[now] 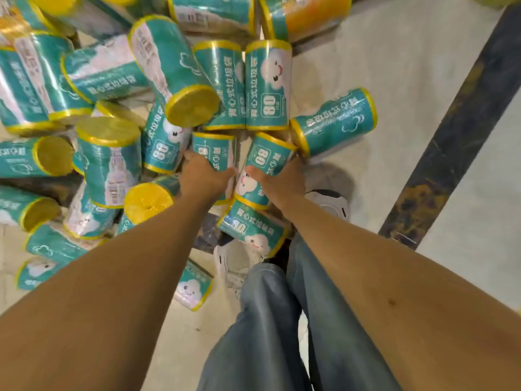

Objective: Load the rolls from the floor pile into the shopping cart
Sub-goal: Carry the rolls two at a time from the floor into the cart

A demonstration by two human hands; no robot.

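Observation:
A pile of teal rolls with yellow ends covers the floor at left and centre. My left hand grips one upright teal roll from its left side, thumb across the front. My right hand grips a neighbouring teal roll from its right side, thumb on the label. Both rolls stand side by side at the pile's near edge. Another roll lies just below them, by my feet. No shopping cart is in view.
My legs in blue jeans and white shoes stand on the pale floor. A dark painted stripe runs diagonally at the right. A single roll lies beside my left foot. An orange-labelled roll sits at the top.

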